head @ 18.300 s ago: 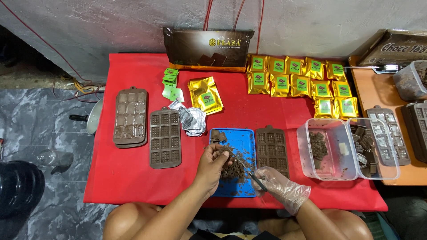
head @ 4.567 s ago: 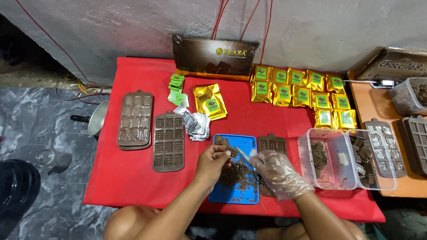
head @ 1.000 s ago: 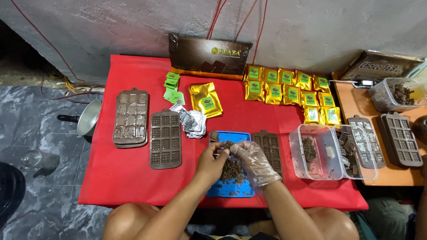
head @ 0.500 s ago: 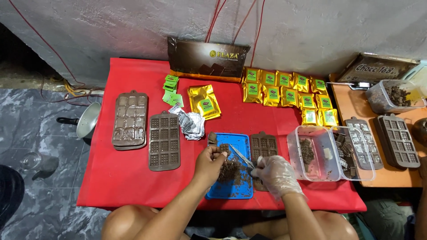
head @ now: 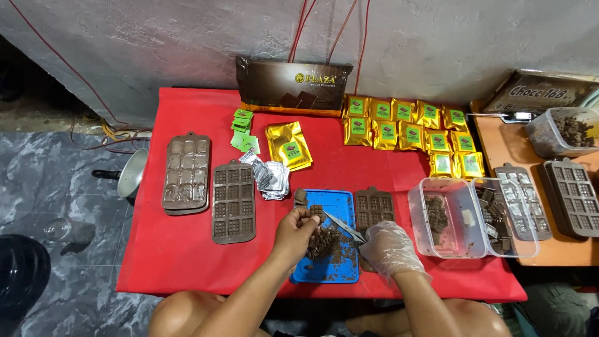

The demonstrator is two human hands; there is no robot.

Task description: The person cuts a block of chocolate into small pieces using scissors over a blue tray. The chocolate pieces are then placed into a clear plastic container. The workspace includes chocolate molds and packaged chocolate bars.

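Cutting seems under way: the bare left hand (head: 298, 226) pinches a chocolate piece (head: 316, 212) over the blue board (head: 340, 203), the gloved right hand (head: 390, 248) closed round a knife (head: 345, 227) just beside that grip, calling for a steady downward press.

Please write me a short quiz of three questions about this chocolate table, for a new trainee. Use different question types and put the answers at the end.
1. True or false: the right hand wears a thin clear glove.
2. Multiple choice: the left hand holds a chocolate piece over which thing? A) the blue board B) the clear plastic tub C) the metal pan
3. Fill in: the right hand grips a pair of ____, pointed toward the chocolate.

Key: 1 true; 2 A; 3 scissors.
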